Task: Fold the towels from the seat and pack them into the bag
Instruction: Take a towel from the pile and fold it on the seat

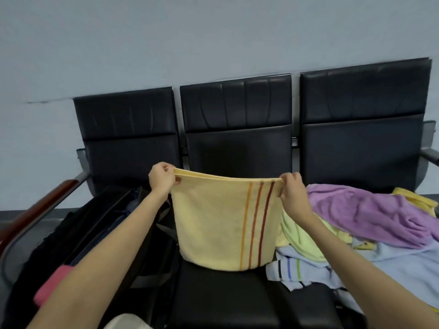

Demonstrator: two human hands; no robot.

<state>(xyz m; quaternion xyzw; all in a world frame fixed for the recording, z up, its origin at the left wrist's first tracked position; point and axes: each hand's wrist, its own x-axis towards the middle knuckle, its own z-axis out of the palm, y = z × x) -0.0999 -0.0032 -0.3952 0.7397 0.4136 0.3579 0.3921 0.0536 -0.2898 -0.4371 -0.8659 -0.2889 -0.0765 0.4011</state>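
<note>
yellow striped towel [221, 224] doubled over, both hands pinching its top corners, left [161, 179], right [293, 193]

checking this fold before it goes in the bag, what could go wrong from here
1. The yellow striped towel is held only by its top corners, pinched by the left hand and right hand; a slipped corner would likely undo the fold.
2. Its lower edge hangs close to the loose towel pile on the right seat, so it might snag there.
3. The black bag sits to the left, and its opening looks narrow, so the fold could crumple going in.
</note>
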